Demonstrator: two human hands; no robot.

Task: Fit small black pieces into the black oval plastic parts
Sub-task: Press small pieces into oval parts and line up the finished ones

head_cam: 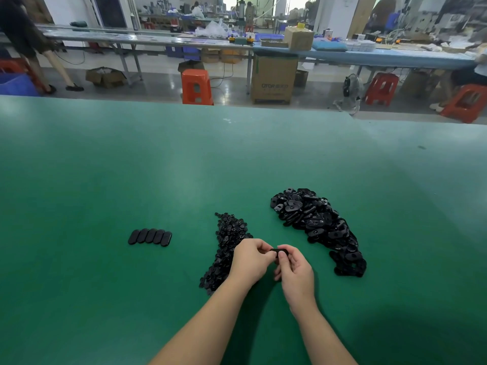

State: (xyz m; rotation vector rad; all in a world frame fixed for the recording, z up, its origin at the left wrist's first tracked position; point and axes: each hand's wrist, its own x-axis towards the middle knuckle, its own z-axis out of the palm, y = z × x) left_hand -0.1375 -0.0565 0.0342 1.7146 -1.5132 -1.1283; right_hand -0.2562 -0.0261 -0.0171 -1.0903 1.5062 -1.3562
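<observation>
Both hands meet above the green table and hold one black oval part between them. My left hand pinches its left end with curled fingers, and my right hand grips its right end. A heap of small black pieces lies just left of and under my left hand. A bigger heap of black oval parts lies to the right. Whether a small piece sits in the held part is hidden by the fingers.
A row of several black oval parts lies side by side at the left. Beyond the table's far edge stand orange stools, a cardboard box, a fan and long workbenches with people.
</observation>
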